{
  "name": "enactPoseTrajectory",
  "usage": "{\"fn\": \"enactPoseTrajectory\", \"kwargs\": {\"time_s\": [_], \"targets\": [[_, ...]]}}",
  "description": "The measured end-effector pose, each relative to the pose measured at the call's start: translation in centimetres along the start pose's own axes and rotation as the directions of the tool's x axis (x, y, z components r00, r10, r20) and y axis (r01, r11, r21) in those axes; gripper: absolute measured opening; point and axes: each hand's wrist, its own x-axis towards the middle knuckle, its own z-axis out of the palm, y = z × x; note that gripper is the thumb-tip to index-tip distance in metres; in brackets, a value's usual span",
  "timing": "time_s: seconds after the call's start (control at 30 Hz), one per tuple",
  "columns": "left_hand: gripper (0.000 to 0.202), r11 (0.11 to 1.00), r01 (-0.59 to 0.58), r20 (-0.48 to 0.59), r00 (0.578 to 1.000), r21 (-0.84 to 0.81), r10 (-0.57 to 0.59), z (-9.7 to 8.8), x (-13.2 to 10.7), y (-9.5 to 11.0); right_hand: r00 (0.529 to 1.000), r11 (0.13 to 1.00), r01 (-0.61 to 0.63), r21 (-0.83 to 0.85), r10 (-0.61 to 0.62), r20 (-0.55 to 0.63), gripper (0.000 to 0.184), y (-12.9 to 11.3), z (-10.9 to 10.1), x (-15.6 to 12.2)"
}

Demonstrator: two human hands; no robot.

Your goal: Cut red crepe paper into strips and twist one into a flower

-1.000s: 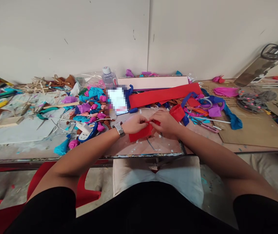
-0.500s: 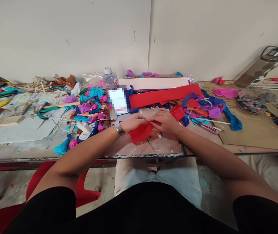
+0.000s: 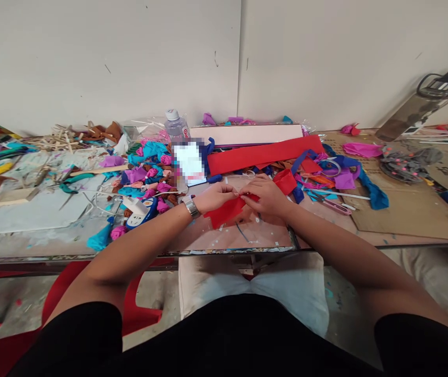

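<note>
Both hands pinch a strip of red crepe paper (image 3: 226, 213) just above the table, with one end hanging down below the left fingers. My left hand (image 3: 218, 197), a metal watch on its wrist, is closed on the paper's upper edge. My right hand (image 3: 262, 195) grips the same strip, its fingertips almost touching the left ones. Part of the paper is hidden behind the right fingers. Right behind that hand lies another folded red piece (image 3: 284, 181). A long flat red paper strip (image 3: 265, 154) stretches across the pile beyond.
A phone (image 3: 190, 163) leans before a water bottle (image 3: 177, 125). To the left lie rolled paper roses (image 3: 151, 173) and a power strip (image 3: 141, 213) with a charger. A pink cutter (image 3: 334, 206), cardboard (image 3: 404, 209) and a dark bottle (image 3: 400, 112) are at right.
The hanging end of the red paper has swung slightly up and to the left. Both hands stay in nearly the same place, still pinching it.
</note>
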Motion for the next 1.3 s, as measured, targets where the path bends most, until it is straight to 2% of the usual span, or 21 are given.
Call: {"fn": "enactPoseTrajectory", "kwargs": {"time_s": [0.13, 0.27, 0.47, 0.67, 0.97, 1.17, 1.3], "targets": [[0.042, 0.989, -0.078, 0.01, 0.997, 0.127, 0.077, -0.2, 0.0, 0.1, 1.0, 1.0, -0.001, 0.004, 0.001, 0.01, 0.014, 0.1, 0.1, -0.1], [0.04, 0.938, -0.15, -0.002, 0.987, 0.312, 0.159, -0.3, 0.0, 0.1, 0.998, 1.0, -0.022, 0.008, 0.021, 0.055, 0.014, 0.5, 0.5, -0.4], [0.037, 0.839, -0.146, -0.061, 0.976, 0.524, 0.208, 0.1, -0.4, 0.1, 0.997, 0.999, -0.033, -0.012, 0.034, 0.073, 0.013, 0.5, 0.7, -0.4], [0.032, 0.763, -0.19, -0.094, 0.946, 0.618, 0.311, 0.7, -0.8, 0.4, 0.996, 0.998, -0.05, -0.029, 0.052, 0.078, 0.011, 0.2, 0.6, -0.3], [0.029, 0.667, -0.211, -0.069, 0.927, 0.715, 0.367, 1.4, -1.2, 0.7, 0.995, 0.997, -0.079, -0.019, 0.08, 0.066, 0.009, -0.2, 0.7, -0.2], [0.032, 0.617, -0.213, -0.039, 0.929, 0.758, 0.368, 1.3, -1.3, 0.6, 0.995, 0.996, -0.091, 0.025, 0.089, 0.055, 0.008, -0.3, 0.4, -0.1], [0.031, 0.628, -0.184, -0.061, 0.936, 0.756, 0.348, 1.3, -1.1, 0.3, 0.996, 0.996, -0.075, 0.041, 0.073, 0.049, 0.007, 0.0, 0.4, -0.3]]}}
